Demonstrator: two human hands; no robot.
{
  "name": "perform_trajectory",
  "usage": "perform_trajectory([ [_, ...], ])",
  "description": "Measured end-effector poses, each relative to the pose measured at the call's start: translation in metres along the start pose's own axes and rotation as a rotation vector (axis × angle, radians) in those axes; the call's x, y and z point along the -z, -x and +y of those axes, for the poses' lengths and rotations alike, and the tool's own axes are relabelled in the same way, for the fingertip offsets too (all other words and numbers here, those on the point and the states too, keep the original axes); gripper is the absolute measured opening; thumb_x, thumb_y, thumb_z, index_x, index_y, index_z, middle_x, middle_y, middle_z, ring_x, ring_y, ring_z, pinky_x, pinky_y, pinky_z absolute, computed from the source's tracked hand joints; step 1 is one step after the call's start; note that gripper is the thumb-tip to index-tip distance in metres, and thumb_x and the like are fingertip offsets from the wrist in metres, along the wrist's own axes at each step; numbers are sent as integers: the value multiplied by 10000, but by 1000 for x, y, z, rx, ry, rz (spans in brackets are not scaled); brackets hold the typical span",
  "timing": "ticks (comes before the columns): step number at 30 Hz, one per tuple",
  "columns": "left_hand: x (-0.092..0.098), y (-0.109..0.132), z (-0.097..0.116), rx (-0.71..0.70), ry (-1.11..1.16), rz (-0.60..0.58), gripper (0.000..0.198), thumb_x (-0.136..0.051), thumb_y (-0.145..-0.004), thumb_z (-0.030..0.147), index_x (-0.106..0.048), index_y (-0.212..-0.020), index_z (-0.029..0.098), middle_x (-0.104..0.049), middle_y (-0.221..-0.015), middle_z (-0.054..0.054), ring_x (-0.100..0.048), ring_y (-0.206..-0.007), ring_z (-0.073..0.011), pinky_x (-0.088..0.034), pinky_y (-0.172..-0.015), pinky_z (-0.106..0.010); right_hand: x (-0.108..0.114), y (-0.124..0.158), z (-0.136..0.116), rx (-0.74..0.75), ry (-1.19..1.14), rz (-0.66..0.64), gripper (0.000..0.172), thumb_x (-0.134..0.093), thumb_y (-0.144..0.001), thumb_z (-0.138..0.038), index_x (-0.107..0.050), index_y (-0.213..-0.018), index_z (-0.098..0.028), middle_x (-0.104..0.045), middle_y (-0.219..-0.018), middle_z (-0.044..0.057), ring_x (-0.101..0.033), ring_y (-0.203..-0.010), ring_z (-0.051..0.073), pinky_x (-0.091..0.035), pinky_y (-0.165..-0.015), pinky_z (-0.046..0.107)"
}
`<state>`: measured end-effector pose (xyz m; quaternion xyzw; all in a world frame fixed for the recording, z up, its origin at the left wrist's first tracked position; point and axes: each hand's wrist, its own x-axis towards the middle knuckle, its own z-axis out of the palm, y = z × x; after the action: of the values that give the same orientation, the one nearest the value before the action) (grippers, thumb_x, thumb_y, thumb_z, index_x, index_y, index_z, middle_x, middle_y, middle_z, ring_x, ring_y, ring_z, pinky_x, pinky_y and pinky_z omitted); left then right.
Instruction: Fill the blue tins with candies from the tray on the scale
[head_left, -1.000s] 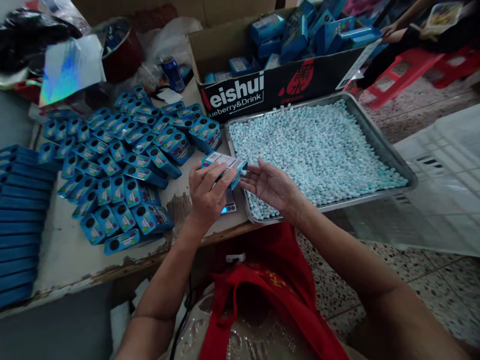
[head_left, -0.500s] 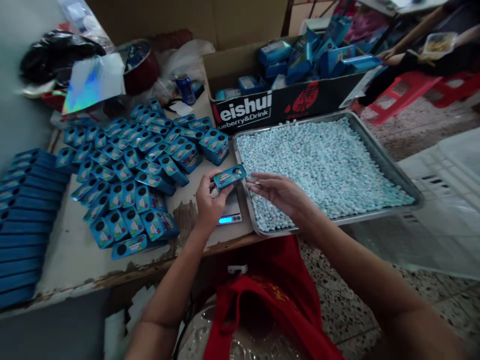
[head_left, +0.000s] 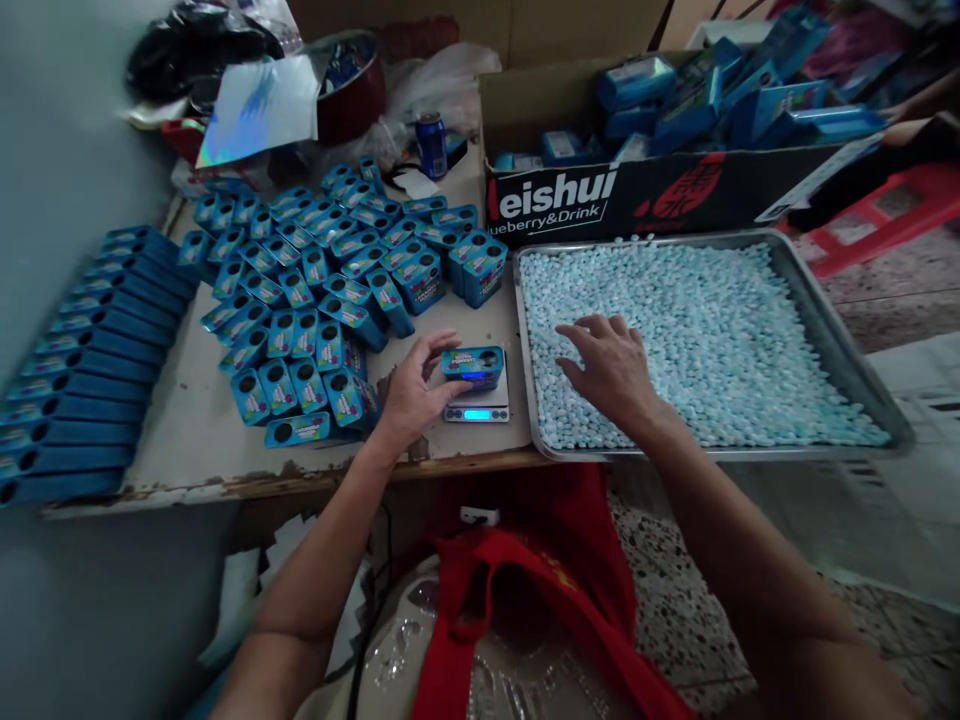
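Note:
A small blue candy box [head_left: 480, 362] with dark round holes in its top sits on a small digital scale [head_left: 495, 395] with a lit blue display. My left hand [head_left: 415, 392] is around the box's left end, thumb along the front and fingers behind. My right hand [head_left: 611, 370] hovers over a metal tray [head_left: 896, 440], its fingers spread and nothing visible in them. Pale blue and white candies [head_left: 720, 340] cover the tray bottom.
Several similar blue boxes [head_left: 315, 265] stand grouped left of the scale, beside a long row [head_left: 82, 370] of them. Behind the tray is a carton [head_left: 555, 205] of blue packs. A blue can [head_left: 431, 145] stands further back. A red stool [head_left: 885, 220] and part of a person are at right.
My left hand has lowered the candy box onto the scale. My right hand has moved away from the box to over the candies. The camera view has shifted.

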<state>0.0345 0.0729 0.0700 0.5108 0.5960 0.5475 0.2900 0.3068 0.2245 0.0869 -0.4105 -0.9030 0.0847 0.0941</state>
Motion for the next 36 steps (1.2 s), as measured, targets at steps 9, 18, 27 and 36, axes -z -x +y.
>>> perform_trajectory([
  [9, 46, 14, 87, -330, -615, 61, 350, -868, -1018, 255, -750, -1347, 276, -802, -1354, -66, -756, -1296, -288, -608, -1200, -468, 15, -23, 6, -95, 277, -358, 391, -644, -1045, -264, -759, -1404, -162, -762, -1331, 218, -745, -1143, 388, -499, -833, 407],
  [18, 29, -14, 103, -415, -1006, -215, 464, -831, -1013, 179, -702, -1458, 188, -759, -1431, -118, -706, -1348, -333, -559, -1203, -488, 30, -9, 27, -210, 33, -214, 267, -737, -950, -176, -817, -1205, -162, -825, -1039, 145, -754, -980, 312, -490, -873, 382],
  [27, 0, -26, 95, -339, -1215, -385, 519, -850, -977, 192, -652, -1456, 163, -727, -1415, -144, -664, -1346, -362, -501, -1180, -499, 26, -2, 27, -345, -68, -107, 222, -695, -954, -210, -790, -1154, -222, -819, -1001, 128, -765, -1008, 350, -529, -923, 442],
  [36, -13, -36, 91, -228, -1161, -645, 820, -934, -956, 252, -528, -1663, 166, -639, -1655, -188, -625, -1498, -372, -537, -1207, -466, -13, 31, 25, -193, -162, 82, 566, -598, -980, -703, -773, -1321, -288, -747, -1152, 174, -762, -984, 446, -576, -766, 552],
])
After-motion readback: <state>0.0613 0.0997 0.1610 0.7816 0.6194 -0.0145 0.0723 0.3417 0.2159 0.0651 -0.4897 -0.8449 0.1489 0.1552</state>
